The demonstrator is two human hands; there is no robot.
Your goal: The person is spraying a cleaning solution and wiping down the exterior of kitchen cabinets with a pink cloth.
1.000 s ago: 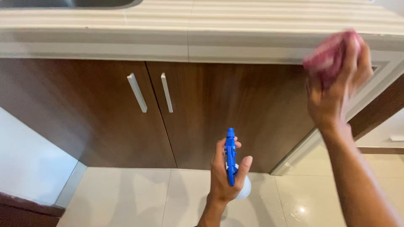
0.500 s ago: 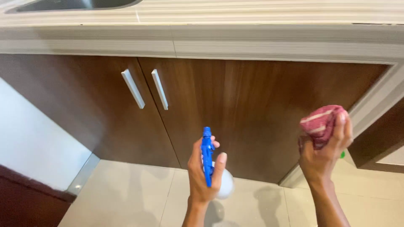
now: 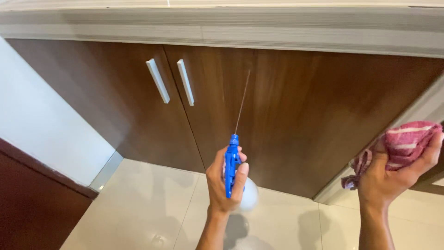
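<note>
- my left hand (image 3: pixel 226 183) is wrapped tight around the blue spray bottle (image 3: pixel 231 164), nozzle aimed at the brown cabinet door (image 3: pixel 286 115), a thin jet leaving it.
- it looks light, hard plastic; best gripped at the neck, finger on trigger.
- my right hand (image 3: pixel 393 178) is clenched on a soft pink cloth (image 3: pixel 407 141), beside the door, below the bench (image 3: pixel 277 32).

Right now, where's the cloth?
In the head view the pink striped cloth is at the far right, bunched in the right hand, in front of the brown cabinet's right edge and above the tiled floor.
</note>
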